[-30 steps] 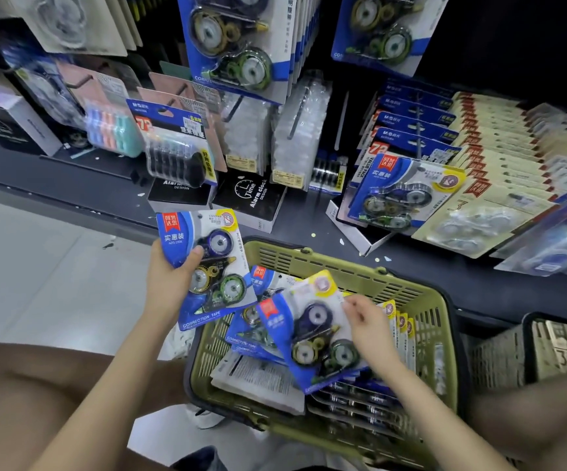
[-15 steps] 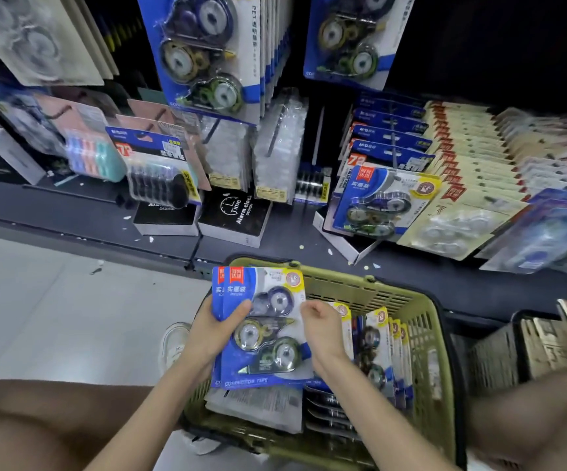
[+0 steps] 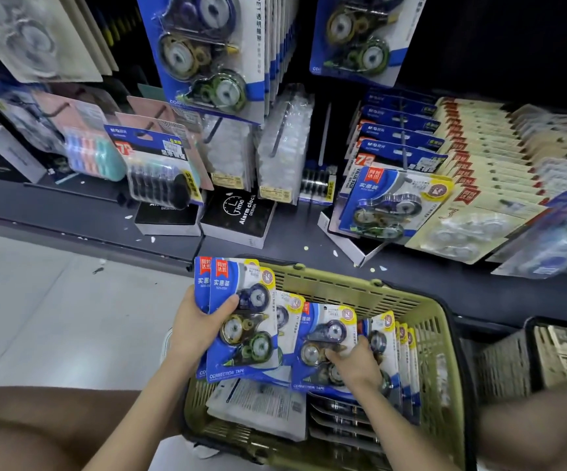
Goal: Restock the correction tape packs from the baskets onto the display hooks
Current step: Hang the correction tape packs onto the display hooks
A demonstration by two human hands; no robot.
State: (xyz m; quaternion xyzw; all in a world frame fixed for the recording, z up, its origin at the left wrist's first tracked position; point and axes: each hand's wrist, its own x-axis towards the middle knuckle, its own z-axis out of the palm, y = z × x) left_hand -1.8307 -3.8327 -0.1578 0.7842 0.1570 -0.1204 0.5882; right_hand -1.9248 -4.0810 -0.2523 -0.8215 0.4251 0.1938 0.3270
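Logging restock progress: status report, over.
Left grip holds stacked correction tape packs. Right grip grips another pack in green basket. Nothing blocking.

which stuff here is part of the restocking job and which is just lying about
Job: held packs in left hand; basket pack gripped by right hand; green basket; hanging correction tape packs.
Lying about: alarm clock box; beige card packs.

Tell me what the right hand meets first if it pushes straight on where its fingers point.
The right hand is in contact with the correction tape pack lying in the green basket; pushing on would likely press it deeper into the basket.
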